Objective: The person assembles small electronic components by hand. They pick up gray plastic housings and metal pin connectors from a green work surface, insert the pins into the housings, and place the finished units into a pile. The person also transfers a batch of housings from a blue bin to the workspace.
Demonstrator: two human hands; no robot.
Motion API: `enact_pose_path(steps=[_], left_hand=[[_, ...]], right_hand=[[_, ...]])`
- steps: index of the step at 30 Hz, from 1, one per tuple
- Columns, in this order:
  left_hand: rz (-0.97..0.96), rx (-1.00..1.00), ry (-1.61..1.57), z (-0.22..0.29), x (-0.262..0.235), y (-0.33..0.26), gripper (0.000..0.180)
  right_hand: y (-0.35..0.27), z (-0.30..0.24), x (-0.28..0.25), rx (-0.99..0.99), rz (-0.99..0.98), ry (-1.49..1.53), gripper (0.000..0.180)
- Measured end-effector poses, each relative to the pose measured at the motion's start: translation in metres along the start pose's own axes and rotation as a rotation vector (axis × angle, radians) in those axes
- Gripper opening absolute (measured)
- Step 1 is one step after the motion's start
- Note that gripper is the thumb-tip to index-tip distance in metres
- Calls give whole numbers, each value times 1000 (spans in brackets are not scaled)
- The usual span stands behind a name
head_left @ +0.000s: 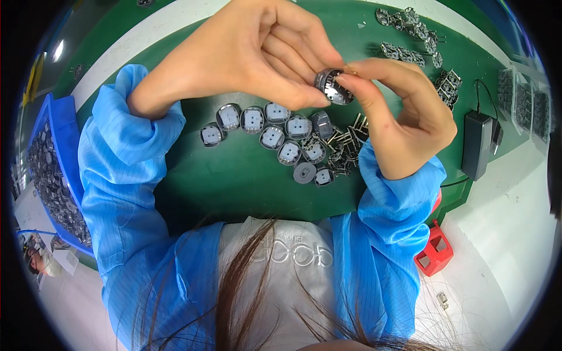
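Note:
Above the bench, my left hand grips a small dark round plastic housing between thumb and fingertips. A shiny inner face with dark teeth shows on the housing. At its right edge, the thumb and forefinger of my right hand are closed and touch it; a small glint of metal shows at these fingertips, too small to name. Below lie several dark housings with pale grey two-holed faces. Beside them is a heap of metal pieces with long pins, partly hidden by my right wrist. One grey round cap lies nearest me.
A blue bin full of small dark parts stands at left. Clusters of metal-and-black assemblies lie at the far right of the green bench. A black box with a cable, clear trays and a red stool are on the right.

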State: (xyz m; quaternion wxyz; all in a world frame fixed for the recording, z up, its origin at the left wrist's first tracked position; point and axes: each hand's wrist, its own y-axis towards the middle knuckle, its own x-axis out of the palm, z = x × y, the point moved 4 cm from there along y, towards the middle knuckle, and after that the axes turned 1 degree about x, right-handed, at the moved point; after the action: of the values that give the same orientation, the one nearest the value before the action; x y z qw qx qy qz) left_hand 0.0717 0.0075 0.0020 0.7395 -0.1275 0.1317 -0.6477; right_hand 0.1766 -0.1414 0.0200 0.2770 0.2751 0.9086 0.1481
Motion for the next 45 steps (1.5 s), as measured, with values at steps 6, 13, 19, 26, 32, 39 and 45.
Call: enact_pose_path(steps=[6, 13, 19, 26, 32, 39, 45], left_hand=[[-56, -20, 71, 3, -1, -2, 31], [-24, 100, -81, -4, 3, -4, 32], [-52, 143, -102, -4, 6, -6, 30], [28, 198, -16, -7, 5, -3, 30], [73, 243, -241, -17, 13, -1, 32], [148, 206, -244, -22, 4, 4, 31], [173, 220, -87, -23, 8, 5, 27]], right_hand=[[4, -3, 0, -59, -87, -27, 24], [-5, -9, 4, -176, 93, -124, 24], [-2, 7, -1, 115, -44, 248, 18], [-6, 15, 3, 361, 23, 452, 16], [-5, 7, 2, -103, 66, 29, 22], [3, 13, 15, 188, -41, 254, 34], [-5, 19, 19, 404, -117, 343, 33]])
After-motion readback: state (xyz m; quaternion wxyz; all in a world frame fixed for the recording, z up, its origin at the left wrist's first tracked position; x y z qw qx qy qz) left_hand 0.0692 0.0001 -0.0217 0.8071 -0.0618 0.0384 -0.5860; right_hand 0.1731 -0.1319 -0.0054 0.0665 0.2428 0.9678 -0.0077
